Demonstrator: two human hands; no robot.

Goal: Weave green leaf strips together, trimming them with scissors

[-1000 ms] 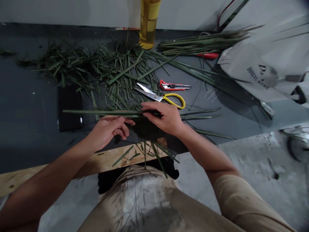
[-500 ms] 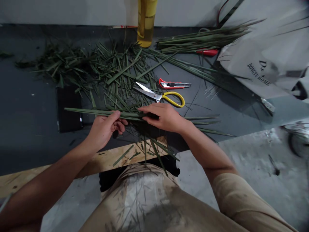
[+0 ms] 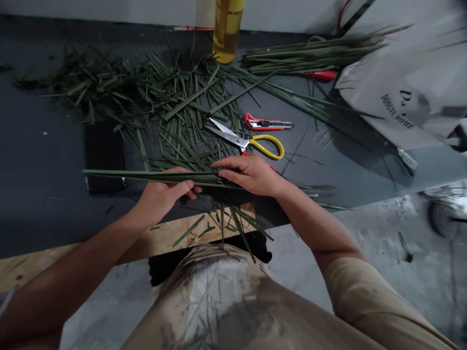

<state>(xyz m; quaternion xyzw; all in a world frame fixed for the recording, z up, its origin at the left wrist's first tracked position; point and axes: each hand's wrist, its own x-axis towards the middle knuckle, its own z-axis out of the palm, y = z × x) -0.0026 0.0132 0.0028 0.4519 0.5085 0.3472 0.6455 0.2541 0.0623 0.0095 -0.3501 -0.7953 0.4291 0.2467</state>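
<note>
A flat bunch of long, narrow green leaf strips runs sideways across the dark tabletop. My left hand is curled around it near the middle. My right hand presses on the same strips further along, fingers closed over them. Just above that hand lie yellow-handled scissors, blades open, and a red utility knife sits beyond them. A small red object is mostly hidden beneath my right hand.
A heap of cut green strips spreads behind my hands. A black phone lies at left, a yellow bottle at the back, and a long leaf bundle beside a white paper bag. A plywood edge fronts my lap.
My left hand has closed around the strips, and the bunch now reaches further left. My right hand has shifted slightly along it. The whole view has tilted a little.
</note>
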